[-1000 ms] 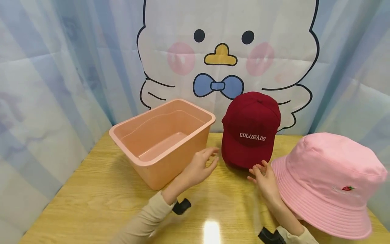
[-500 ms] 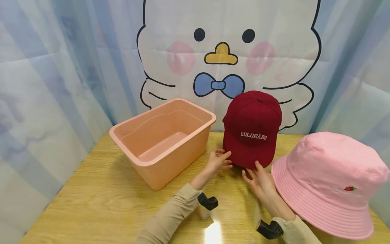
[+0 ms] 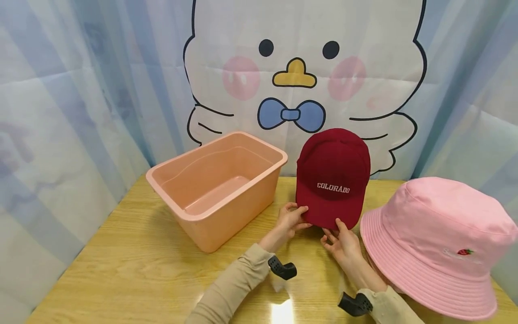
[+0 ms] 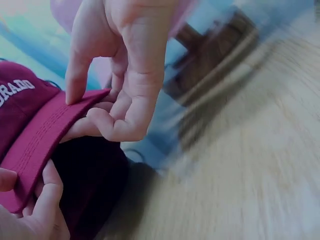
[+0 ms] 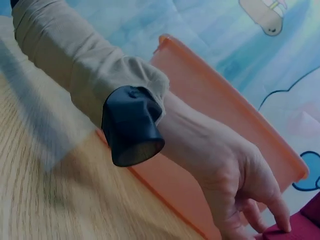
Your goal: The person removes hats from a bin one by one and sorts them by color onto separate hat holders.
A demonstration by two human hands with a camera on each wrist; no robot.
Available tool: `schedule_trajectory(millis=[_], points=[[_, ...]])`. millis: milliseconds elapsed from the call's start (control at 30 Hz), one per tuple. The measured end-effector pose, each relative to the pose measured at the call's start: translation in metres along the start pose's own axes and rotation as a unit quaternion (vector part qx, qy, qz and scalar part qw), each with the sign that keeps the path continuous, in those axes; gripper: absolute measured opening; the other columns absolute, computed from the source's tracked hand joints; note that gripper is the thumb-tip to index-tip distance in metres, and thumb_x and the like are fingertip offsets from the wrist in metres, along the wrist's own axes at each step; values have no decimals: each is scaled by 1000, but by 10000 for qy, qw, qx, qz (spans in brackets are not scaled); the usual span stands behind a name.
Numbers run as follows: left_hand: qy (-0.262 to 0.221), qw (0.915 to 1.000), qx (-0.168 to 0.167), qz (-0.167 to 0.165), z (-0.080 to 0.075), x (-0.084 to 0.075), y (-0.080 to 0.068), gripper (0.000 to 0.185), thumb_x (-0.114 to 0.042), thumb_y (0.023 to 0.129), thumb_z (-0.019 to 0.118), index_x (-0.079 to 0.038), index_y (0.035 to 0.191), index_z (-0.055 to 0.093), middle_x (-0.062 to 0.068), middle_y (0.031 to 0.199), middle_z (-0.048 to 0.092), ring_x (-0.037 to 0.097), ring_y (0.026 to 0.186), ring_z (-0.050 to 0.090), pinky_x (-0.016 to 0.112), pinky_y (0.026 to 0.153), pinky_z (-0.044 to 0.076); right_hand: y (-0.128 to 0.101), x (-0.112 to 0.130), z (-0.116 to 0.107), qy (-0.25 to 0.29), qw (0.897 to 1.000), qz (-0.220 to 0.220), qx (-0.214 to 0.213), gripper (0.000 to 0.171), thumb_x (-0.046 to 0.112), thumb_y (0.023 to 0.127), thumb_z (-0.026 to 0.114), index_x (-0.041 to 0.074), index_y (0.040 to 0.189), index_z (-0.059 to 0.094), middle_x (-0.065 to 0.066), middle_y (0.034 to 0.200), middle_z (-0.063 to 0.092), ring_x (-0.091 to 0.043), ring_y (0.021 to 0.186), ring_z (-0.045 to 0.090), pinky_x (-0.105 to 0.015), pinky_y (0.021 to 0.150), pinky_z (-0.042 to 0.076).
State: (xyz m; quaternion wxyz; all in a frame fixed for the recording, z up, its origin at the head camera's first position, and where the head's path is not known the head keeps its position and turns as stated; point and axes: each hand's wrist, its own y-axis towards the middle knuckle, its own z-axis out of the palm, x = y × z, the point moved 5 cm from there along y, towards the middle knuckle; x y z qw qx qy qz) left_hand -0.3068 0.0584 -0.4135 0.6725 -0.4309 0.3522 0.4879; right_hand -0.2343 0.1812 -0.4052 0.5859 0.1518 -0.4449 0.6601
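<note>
Maroon cap stands tipped up on the bench, its brim pinched by left hand and right hand. Looks like the pick-up step; next, lifting it toward the peach tub beside it, I'd judge.

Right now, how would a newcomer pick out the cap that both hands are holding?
On the yellow wooden table, between the empty salmon plastic tub and the pink cloth bucket hat, stands a dark red cloth cap. It alone reads COLORADO in white letters.
</note>
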Motion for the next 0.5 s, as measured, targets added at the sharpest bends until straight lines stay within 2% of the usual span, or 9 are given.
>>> schedule_trajectory(millis=[133, 300, 333, 400, 433, 500], points=[[8, 10000, -9, -66, -5, 9, 2, 16, -3, 82, 60, -2, 92, 47, 13, 85, 60, 21, 68, 64, 40, 63, 54, 5, -8, -7, -87, 9999, 41, 44, 12, 31, 93, 37, 20, 100, 37, 8, 78, 56, -3, 75, 56, -19, 66, 41], [120, 9997, 169, -116, -10, 14, 1, 14, -2, 85, 55, 0, 96, 46, 7, 76, 53, 16, 60, 60, 40, 69, 54, 4, -15, -14, -230, 9988, 245, 342, 16, 31, 92, 39, 20, 103, 34, 5, 85, 55, -6, 80, 60, -23, 74, 45], [199, 9995, 223, -109, -12, 14, 0, 14, -2, 87, 53, 2, 98, 46, 7, 77, 52, 15, 59, 59, 40, 71, 54, 3, -17, -14, -405, 9980, 307, 382, 17, 30, 93, 39, 19, 105, 34, 3, 88, 54, -7, 81, 60, -24, 75, 46], [461, 9984, 314, -53, -16, 12, -2, 17, -2, 89, 49, 5, 104, 46, 11, 83, 53, 18, 63, 62, 41, 74, 53, 0, -20, -13, -922, 9931, 427, 582, 28, 28, 95, 37, 15, 118, 32, 0, 97, 53, -10, 83, 61, -28, 78, 47], [667, 9970, 380, 102, -18, 10, -3, 17, -1, 89, 48, 6, 105, 47, 13, 86, 54, 20, 65, 64, 40, 73, 53, -3, -21, -12, -1243, 9885, 486, 706, 34, 26, 95, 35, 11, 125, 29, -2, 102, 53, -11, 85, 61, -30, 78, 48], [1204, 9906, 446, 464, -24, 5, -5, 18, -3, 89, 48, 5, 105, 49, 15, 92, 56, 22, 70, 66, 37, 69, 55, -9, -21, -7, -2032, 9725, 455, 1047, 48, 24, 96, 35, 1, 135, 21, -9, 115, 51, -14, 91, 60, -33, 80, 48]])
